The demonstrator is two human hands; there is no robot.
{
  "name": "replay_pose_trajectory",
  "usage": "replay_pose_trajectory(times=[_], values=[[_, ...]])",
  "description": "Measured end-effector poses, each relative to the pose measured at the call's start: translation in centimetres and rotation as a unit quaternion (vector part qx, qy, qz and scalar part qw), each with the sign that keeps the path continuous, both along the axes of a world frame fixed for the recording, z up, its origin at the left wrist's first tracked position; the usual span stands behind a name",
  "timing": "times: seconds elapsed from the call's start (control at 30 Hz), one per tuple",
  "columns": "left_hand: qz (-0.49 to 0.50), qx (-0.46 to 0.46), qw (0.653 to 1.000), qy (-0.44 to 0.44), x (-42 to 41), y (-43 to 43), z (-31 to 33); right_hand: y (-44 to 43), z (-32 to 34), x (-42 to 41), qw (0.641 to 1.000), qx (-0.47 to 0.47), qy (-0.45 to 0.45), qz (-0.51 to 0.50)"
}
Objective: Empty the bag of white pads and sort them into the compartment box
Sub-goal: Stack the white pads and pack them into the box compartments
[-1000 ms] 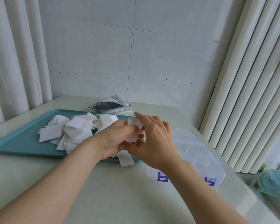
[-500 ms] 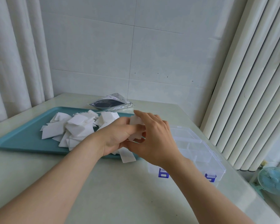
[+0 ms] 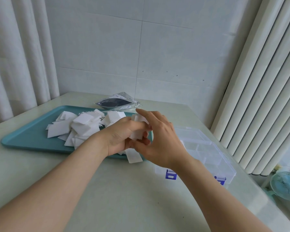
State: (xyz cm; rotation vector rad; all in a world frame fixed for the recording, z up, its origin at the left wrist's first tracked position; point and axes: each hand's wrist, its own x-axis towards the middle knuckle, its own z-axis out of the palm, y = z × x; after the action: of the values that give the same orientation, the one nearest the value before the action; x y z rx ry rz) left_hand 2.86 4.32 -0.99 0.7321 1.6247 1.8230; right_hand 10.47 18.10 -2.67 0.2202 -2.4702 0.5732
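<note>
A heap of white pads [image 3: 79, 127] lies spread on a teal tray [image 3: 28, 138]. My left hand [image 3: 122, 137] and my right hand [image 3: 159, 139] meet over the tray's right end and together hold a small stack of white pads [image 3: 137, 129] between their fingers. One loose pad [image 3: 134, 156] hangs over the tray's front rim below the hands. The clear compartment box [image 3: 206, 151] with blue latches stands open to the right, partly hidden by my right wrist. The opened silver bag [image 3: 117, 102] lies behind the tray.
The tiled wall is close behind the table. Curtains hang at the left, and ribbed vertical panels stand at the right. A small blue fan [image 3: 285, 185] sits low beyond the table's right edge. Bare tabletop [image 3: 115, 198] lies in front of the tray.
Both hands have stayed together at the tray's right end, still working the small stack of pads. The view has tilted slightly; the scene sits a little lower in the frame.
</note>
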Motion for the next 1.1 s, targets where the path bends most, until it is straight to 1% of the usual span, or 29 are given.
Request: replay_pose_trajectory(times=[0.07,0.2,0.33,0.4,0.5,0.57,0.73,0.87,0.93,1.0,1.07,1.1], values=[[0.007,-0.004,1.000,-0.022,0.0,0.1,0.1,-0.1,0.1,0.1,1.000,0.002,0.012,-0.004],[0.028,0.012,0.996,-0.082,0.0,0.2,0.3,-0.2,0.3,0.0,0.996,0.022,0.076,-0.027],[0.046,0.035,0.992,-0.113,-0.1,0.2,0.5,-0.4,0.5,0.0,0.989,-0.024,0.142,-0.038],[0.053,0.057,0.989,-0.127,-0.2,0.3,0.7,-0.4,0.6,0.0,0.988,-0.038,0.148,-0.039],[0.039,0.043,0.993,-0.104,0.0,0.4,0.8,-0.3,0.2,-0.4,0.987,0.001,0.148,-0.056],[0.039,0.047,0.992,-0.111,0.2,0.5,0.9,-0.2,-0.1,-0.7,0.986,0.014,0.153,-0.059],[0.097,0.079,0.980,-0.155,0.0,0.3,0.8,-0.1,-0.2,-0.9,0.978,0.013,0.197,-0.059],[0.129,0.089,0.972,-0.177,-0.7,0.0,0.4,-0.2,-0.1,-0.7,0.978,0.009,0.208,-0.019],[0.140,0.102,0.967,-0.185,-0.9,-0.1,0.3,-0.6,0.3,-0.2,0.979,-0.059,0.194,0.027],[0.143,0.090,0.971,-0.172,-1.1,-0.3,0.3,-1.1,1.1,0.3,0.971,-0.185,0.144,0.051],[0.120,0.058,0.978,-0.161,-1.1,-0.4,0.4,-1.3,1.9,0.6,0.944,-0.310,0.094,0.060],[0.103,0.044,0.980,-0.164,-1.0,-0.5,0.5,-1.2,2.2,0.7,0.930,-0.354,0.080,0.063]])
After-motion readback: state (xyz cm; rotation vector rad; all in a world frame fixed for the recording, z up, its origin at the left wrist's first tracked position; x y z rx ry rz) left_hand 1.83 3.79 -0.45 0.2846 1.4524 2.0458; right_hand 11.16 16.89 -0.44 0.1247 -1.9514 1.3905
